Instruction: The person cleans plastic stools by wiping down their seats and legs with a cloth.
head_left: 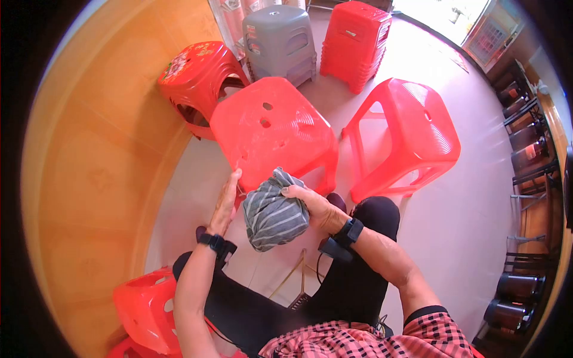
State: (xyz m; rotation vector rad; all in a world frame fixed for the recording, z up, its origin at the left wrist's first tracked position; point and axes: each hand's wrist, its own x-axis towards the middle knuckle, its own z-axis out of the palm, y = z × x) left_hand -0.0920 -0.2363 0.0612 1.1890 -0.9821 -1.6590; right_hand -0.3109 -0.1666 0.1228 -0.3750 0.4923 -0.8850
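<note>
A grey cloth bundle (275,216) with pale stripes hangs in front of the nearest red stool, its top bunched together. My right hand (315,206) grips the bundle at its upper right side, thumb on top. To the left of the cloth is my left hand (225,206), seen edge-on with its fingers stretched out, close to the stool's front edge. A small gap shows between that hand and the bundle. Whatever the cloth may wrap is hidden. The red stool's seat (268,128) has holes and a few small marks.
Another red stool (421,122) stands to the right. Behind are a flower-patterned stool (194,62), stacked grey stools (279,42) and stacked red stools (356,45). A red chair (146,310) is at lower left. A tan wall (101,149) rises on the left; dark jars (519,286) line the right.
</note>
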